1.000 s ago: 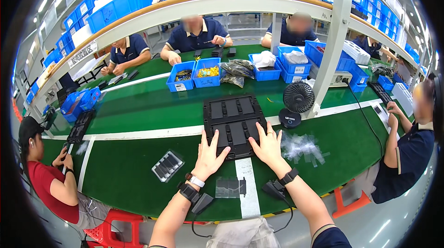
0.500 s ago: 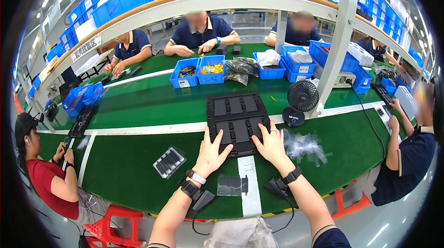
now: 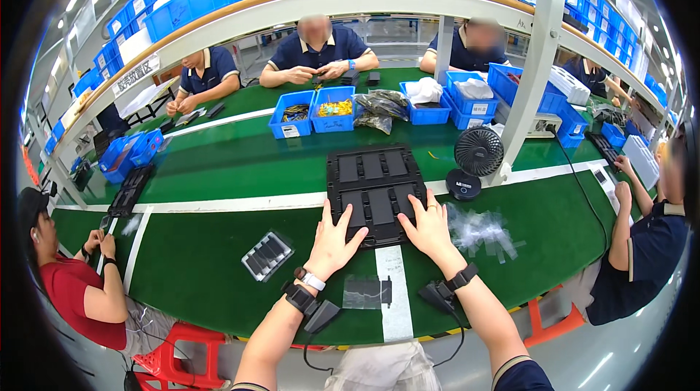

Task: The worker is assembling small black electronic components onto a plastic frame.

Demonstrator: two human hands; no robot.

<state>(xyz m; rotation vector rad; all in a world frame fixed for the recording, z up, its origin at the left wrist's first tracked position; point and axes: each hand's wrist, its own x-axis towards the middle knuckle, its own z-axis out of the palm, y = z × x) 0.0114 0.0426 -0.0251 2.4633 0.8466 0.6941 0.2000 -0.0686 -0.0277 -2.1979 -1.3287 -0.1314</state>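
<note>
A black plastic tray (image 3: 337, 166) lies on the green table in front of me, its compartments filled with several flat dark rectangular pieces (image 3: 372, 165). At its near left corner rests my left hand (image 3: 334, 240), fingers spread over the edge. My right hand (image 3: 427, 230) lies on the near right corner, its fingers also apart. Neither hand is wrapped round anything. Left of my left hand sits a small clear tray (image 3: 267, 256) with several dark strips. Between my forearms lies a clear film piece (image 3: 362, 292) with a dark part at its right end.
A black fan (image 3: 477, 154) stands beyond my right hand, near a white post (image 3: 536, 63). Clear film strips (image 3: 481, 234) are heaped right of it. Blue bins (image 3: 334, 125) line the far side. Co-workers sit around the table; one in red (image 3: 84, 285) is at left.
My hands and the black tray stay put. Across the table, a co-worker's hands have come together and risen slightly. The person in red at left has leaned a little.
</note>
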